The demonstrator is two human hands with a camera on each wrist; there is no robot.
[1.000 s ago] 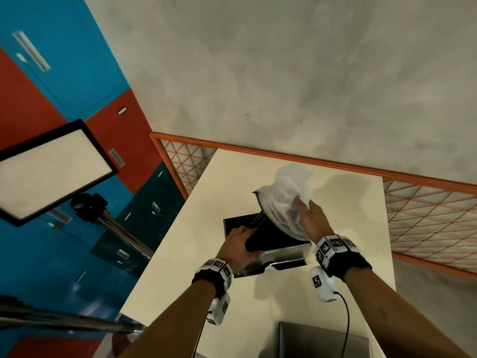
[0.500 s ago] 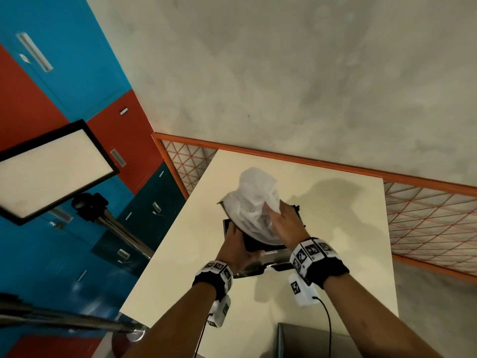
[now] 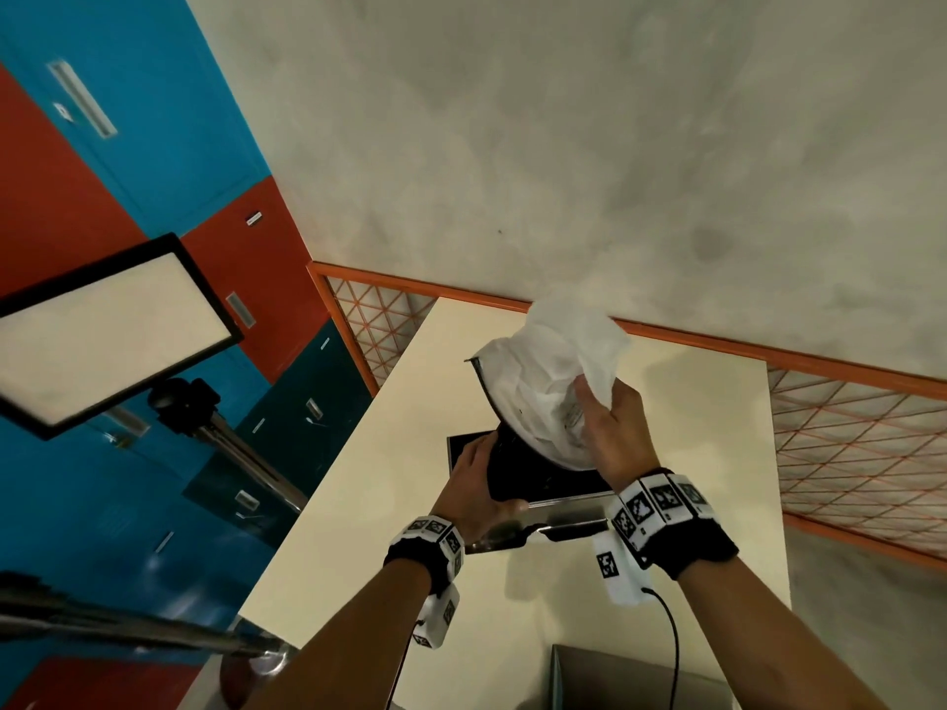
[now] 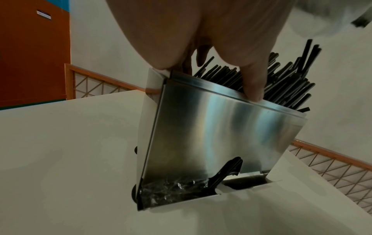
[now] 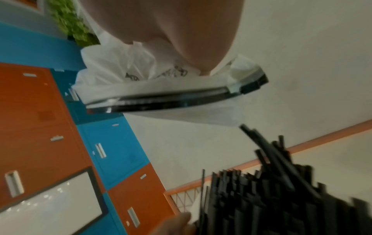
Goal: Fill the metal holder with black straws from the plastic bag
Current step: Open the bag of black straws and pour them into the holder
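Nearest, the left hand is clamped on the metal holder rim, black straws bristling upward. At one o'clock just above, the right hand pinches the plastic bag, its remaining straws lying crosswise over the opening.

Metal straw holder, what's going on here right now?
A person is loading black straws into the metal holder on the cream table. The left hand grips the holder's top edge. The right hand holds a white plastic bag tilted above it, a few straws visible inside. Straws already stick up out of the holder's top.
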